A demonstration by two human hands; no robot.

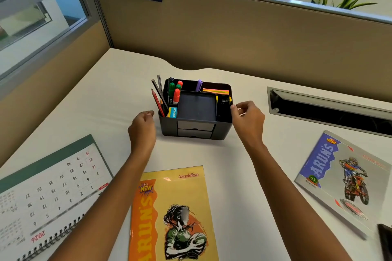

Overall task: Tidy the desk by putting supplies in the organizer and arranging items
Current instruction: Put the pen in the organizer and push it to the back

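On the white desk top (106, 95), against the tan partition panel (233, 34), items lie as follows: a spiral-bound desk calendar (48, 186) at the near left; a yellow-and-orange notebook (174, 214) at near centre, between the 2 forearms; a grey-and-blue notebook with a motorcycle rider (343, 178) at the right, tilted; a black plastic desk organizer (191, 131) upright at centre, behind the yellow notebook, with 2 closed drawers in its front face.

The left hand (142, 127) sits just beside the organizer's left wall, apart from it, fingers loosely curled and holding nothing; the right hand (249, 118) sits at the right wall, fingers loosely curled, 1 fingertip at the rim; contact cannot be confirmed.

Organizer contents: pencils (158, 95) leaning out of the left corner; green and red markers (176, 95) just beside them; a stack of coloured sticky notes (215, 91) at rear right; a purple pen (199, 85) at rear centre; a blue-and-yellow eraser box (172, 112) at front left.
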